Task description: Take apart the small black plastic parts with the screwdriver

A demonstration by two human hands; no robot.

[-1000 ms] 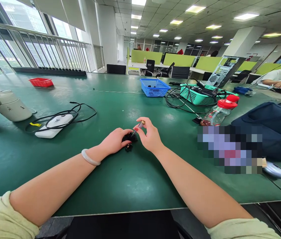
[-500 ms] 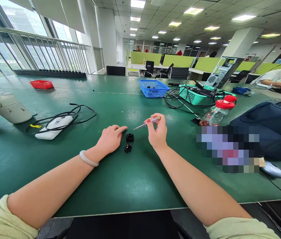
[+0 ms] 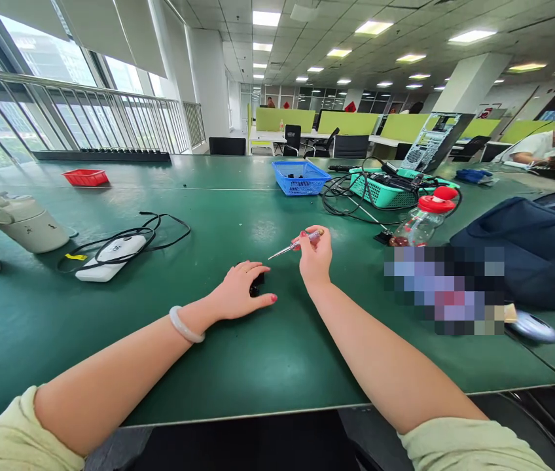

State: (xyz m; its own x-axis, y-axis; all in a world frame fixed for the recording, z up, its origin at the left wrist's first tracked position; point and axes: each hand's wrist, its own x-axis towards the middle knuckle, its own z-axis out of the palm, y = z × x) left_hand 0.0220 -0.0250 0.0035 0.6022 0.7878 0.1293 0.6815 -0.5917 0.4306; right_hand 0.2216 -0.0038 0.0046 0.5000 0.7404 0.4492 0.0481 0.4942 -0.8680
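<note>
A slim screwdriver (image 3: 285, 250) with a clear handle is held in the closed fingers of my right hand (image 3: 317, 261), its metal tip pointing left toward my other hand. My left hand (image 3: 238, 292) is low over the green table, thumb and fingers apart. Small black parts (image 3: 258, 282) show in the gap between that thumb and the fingers. The hand partly covers them, so I cannot tell whether it touches them.
To the left lie a white device (image 3: 113, 258) with a black cable, a tilted pale flask (image 3: 25, 222) and a red tray (image 3: 86, 177). Beyond my hands are a blue basket (image 3: 302, 178) and a green basket (image 3: 380, 191) of cables. A jar (image 3: 419, 221) and a dark bag (image 3: 518, 248) stand right.
My left hand has moved right, from beside the black parts to over them, with its thumb now spread away from the fingers. My right hand keeps hold of the screwdriver, slightly further right.
</note>
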